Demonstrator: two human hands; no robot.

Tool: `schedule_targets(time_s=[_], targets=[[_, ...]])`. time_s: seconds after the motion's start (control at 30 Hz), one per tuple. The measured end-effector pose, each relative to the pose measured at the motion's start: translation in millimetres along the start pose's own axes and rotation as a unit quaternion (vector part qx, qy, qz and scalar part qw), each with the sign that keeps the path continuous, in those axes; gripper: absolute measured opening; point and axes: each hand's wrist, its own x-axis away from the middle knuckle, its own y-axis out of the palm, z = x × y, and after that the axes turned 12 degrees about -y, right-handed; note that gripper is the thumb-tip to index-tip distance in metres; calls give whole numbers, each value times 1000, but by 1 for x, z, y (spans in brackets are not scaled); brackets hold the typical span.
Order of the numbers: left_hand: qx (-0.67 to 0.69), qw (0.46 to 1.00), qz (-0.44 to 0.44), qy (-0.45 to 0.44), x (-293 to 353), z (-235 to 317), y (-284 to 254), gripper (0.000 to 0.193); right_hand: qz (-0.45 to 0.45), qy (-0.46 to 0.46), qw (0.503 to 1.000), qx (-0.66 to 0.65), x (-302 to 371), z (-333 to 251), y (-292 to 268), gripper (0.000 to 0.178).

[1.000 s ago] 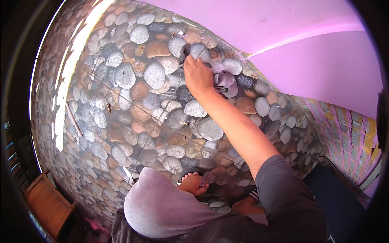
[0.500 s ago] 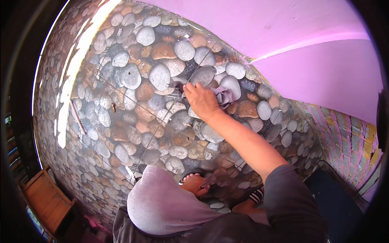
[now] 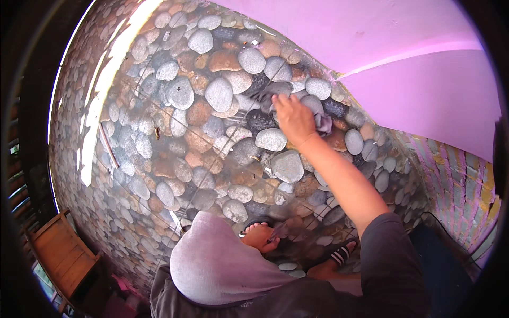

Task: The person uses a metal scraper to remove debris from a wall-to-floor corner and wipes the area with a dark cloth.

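My right hand (image 3: 295, 121) presses a grey-purple cloth (image 3: 323, 123) against the floor, its fingers bent over the cloth. Part of the cloth bunches out past my fingertips, and another fold shows on the wall side of the hand. Down by my foot, my left hand (image 3: 260, 238) is closed, with a dark, cloth-like scrap (image 3: 280, 231) sticking out from its fingers. The grey head covering hides most of my left arm. Beneath both hands lies a floor (image 3: 245, 152) patterned with grey and brown pebbles.
A pink wall (image 3: 413, 79) rises along the right, with a striped brick-like surface (image 3: 450, 183) below it. At lower left stands a wooden piece of furniture (image 3: 63, 257). A thin stick (image 3: 108, 146) lies at left. My sandalled foot (image 3: 342, 254) is under me.
My right hand has slid the cloth across the floor to the right, closer to the pink wall. The view has shifted slightly. My left hand stays by my foot.
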Motion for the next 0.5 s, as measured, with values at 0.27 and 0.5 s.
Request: schedule_targets(time_s=[0.27, 0.5], targets=[[30, 996, -38, 69, -8, -20, 16, 23, -15, -65, 996, -57, 5, -106, 10, 10], [-51, 997, -12, -52, 2, 11, -4, 29, 38, -1, 999, 21, -1, -19, 11, 18]])
